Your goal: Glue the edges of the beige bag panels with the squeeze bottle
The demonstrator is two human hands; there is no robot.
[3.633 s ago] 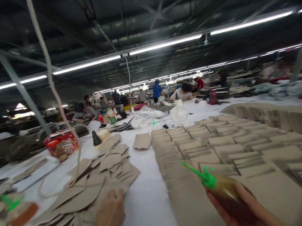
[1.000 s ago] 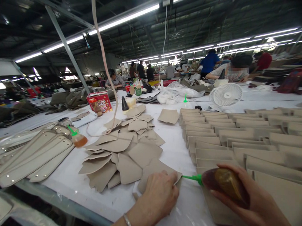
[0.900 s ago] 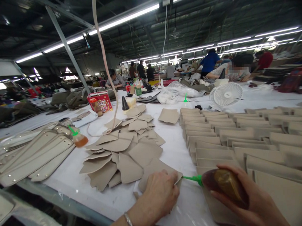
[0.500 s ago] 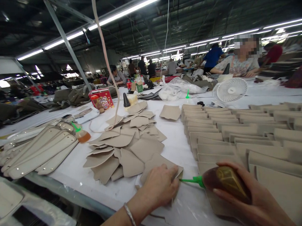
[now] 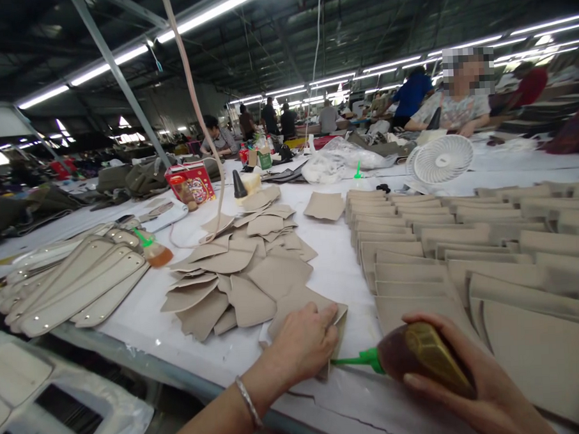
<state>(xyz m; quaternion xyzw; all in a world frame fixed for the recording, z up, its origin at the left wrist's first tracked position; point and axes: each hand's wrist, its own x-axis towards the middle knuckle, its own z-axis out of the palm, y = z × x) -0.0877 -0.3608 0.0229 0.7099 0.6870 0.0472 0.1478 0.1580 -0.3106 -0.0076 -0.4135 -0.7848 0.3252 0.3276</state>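
My right hand [image 5: 474, 394] is wrapped round a brown glue bottle [image 5: 420, 358] lying sideways. Its green nozzle [image 5: 356, 360] points left and touches the near edge of a beige cut piece [image 5: 305, 306]. My left hand [image 5: 302, 341] presses flat on that piece with fingers stretched out, a bangle on the wrist. The piece lies at the near end of a loose heap of beige cut pieces [image 5: 234, 270] on the white table [image 5: 337, 269].
Rows of overlapping beige pieces [image 5: 463, 248] cover the table's right side. Long cream strips [image 5: 67, 291] and a second glue bottle [image 5: 153, 250] lie at left. A small white fan [image 5: 439, 161], a red box [image 5: 191, 181] and a hanging hose [image 5: 193, 106] stand behind. A person [image 5: 457, 107] sits opposite.
The bottle has sunk lower and its nozzle has slid along the piece's edge toward me. My left hand stays pressed on the piece.
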